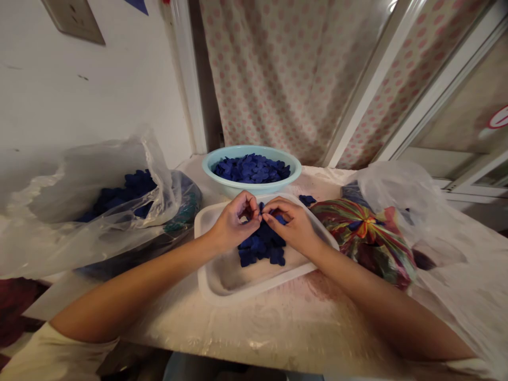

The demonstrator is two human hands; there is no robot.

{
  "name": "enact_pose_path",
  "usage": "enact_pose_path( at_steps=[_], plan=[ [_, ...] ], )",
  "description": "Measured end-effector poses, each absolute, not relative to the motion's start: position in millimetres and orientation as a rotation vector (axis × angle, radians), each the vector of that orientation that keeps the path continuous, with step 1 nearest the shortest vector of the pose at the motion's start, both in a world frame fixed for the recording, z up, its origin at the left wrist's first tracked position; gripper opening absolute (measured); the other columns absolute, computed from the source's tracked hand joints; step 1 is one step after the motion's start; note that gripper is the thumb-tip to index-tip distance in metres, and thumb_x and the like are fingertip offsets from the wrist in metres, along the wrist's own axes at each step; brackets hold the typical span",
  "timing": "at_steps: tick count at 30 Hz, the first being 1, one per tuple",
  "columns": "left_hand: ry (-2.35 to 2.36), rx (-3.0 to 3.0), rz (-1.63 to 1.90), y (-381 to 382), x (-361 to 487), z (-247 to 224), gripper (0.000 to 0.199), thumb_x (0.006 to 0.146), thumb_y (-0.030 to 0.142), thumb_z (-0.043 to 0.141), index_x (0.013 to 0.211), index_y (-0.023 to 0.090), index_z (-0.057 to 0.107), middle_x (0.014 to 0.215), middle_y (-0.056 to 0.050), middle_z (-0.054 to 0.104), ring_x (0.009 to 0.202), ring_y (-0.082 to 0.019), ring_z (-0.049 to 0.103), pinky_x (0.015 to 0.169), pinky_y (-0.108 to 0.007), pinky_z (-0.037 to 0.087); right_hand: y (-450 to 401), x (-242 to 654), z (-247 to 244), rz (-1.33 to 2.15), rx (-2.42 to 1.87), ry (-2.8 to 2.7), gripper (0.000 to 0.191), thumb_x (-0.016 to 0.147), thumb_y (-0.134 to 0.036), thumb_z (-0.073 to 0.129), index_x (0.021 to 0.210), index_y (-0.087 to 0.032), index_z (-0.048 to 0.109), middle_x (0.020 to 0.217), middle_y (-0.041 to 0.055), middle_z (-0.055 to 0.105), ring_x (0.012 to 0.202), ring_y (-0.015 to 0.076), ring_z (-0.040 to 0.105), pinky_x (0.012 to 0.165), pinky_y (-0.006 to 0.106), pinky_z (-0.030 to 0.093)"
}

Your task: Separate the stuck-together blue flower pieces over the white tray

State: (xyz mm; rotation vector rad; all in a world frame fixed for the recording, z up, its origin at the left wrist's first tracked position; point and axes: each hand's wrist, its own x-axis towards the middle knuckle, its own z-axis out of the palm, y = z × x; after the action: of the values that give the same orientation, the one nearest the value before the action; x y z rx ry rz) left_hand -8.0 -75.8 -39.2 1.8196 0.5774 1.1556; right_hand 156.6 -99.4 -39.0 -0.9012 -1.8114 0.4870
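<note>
My left hand (pixel 234 222) and my right hand (pixel 291 225) meet above a white plastic tray (pixel 214 278), their fingertips pinching a small dark blue piece (pixel 261 207) between them. Below my hands, a heap of similar dark blue pieces (pixel 260 247) lies in the tray. A pale blue plastic bowl (pixel 234 184) stands just beyond the tray, full of more such pieces. One loose group of blue pieces (pixel 307 200) sits on the tray's far rim.
A clear plastic bag (pixel 119 180) holding blue pieces lies at the left. To the right sits a bundle in multicoloured striped wrap (pixel 367 238), with clear plastic (pixel 397 196) behind it. A plastic-covered table edge runs along the front, and a polka-dot curtain (pixel 278 69) hangs behind.
</note>
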Motion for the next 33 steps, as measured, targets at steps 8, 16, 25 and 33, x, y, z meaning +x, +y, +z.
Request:
enact_pose_path(
  at_steps=[8,16,25,33],
  plan=[
    [0.480,1.831,1.141,-79.2,-10.5,-38.5,0.013,0.080,0.021,0.055,0.083,0.018,0.044,0.079,0.000,0.048,0.070,-0.008,0.050,0.066,-0.020,0.042,-98.0,158.5,-38.7,0.844,-0.821,-1.590,0.012,0.071,-0.032,0.067,0.073,-0.019,0.066,0.075,0.0020,0.065,0.069,0.0130,0.059,0.065,0.026,0.048],
    [0.492,1.902,1.211,-80.3,-10.2,-38.6,0.017,0.074,0.014,0.058,0.081,0.017,0.044,0.076,0.001,0.049,0.067,-0.007,0.049,0.064,-0.020,0.043,-100.0,156.7,-36.9,0.933,-0.774,-1.531,0.011,0.066,-0.028,0.072,0.072,-0.020,0.068,0.077,0.0017,0.064,0.072,0.0118,0.059,0.067,0.025,0.048],
    [0.459,1.933,1.227,-79.7,-10.2,-39.5,0.020,0.073,0.011,0.059,0.080,0.017,0.042,0.072,0.002,0.049,0.064,-0.006,0.049,0.062,-0.018,0.042,-98.4,158.2,-37.8,0.894,-0.710,-1.581,0.004,0.069,-0.024,0.070,0.069,-0.020,0.068,0.075,0.0008,0.064,0.070,0.0104,0.058,0.066,0.024,0.047],
    [0.454,1.934,1.248,-79.0,-9.2,-38.2,0.021,0.072,0.010,0.060,0.080,0.017,0.042,0.071,0.003,0.050,0.063,-0.006,0.049,0.061,-0.018,0.042,-97.7,160.5,-37.7,0.894,-0.740,-1.625,0.006,0.073,-0.026,0.067,0.070,-0.020,0.068,0.078,0.0020,0.065,0.074,0.0119,0.059,0.070,0.027,0.047]
  ],
)
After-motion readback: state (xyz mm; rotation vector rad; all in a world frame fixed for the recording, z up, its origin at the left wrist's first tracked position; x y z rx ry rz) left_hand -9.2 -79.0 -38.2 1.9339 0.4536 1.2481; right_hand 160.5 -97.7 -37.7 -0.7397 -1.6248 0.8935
